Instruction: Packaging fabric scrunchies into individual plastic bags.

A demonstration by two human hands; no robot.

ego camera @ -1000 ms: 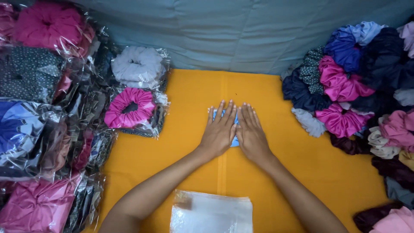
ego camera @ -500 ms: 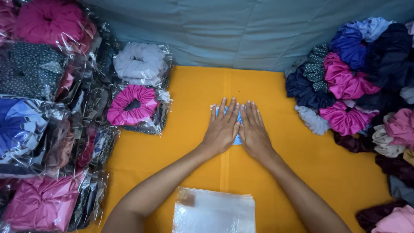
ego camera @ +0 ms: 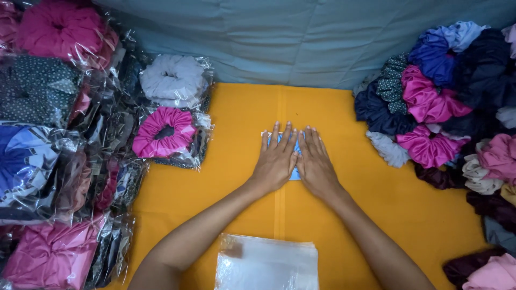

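Note:
Both my hands lie flat, side by side, in the middle of an orange cloth (ego camera: 376,215). My left hand (ego camera: 277,158) and my right hand (ego camera: 316,161) press down on a small light-blue item (ego camera: 294,173), which shows only as slivers between and around the fingers. Fingers are stretched out and slightly apart, palms down. What the blue item is cannot be made out.
A stack of clear plastic bags (ego camera: 267,263) lies near me at the front. Bagged scrunchies fill the left side, among them a pink one (ego camera: 164,131) and a white one (ego camera: 173,80). Loose scrunchies (ego camera: 430,102) are heaped on the right. A grey-blue quilted cloth (ego camera: 301,37) lies behind.
My hands stay pressed on the blue item in the same spot; only the camera view has shifted slightly.

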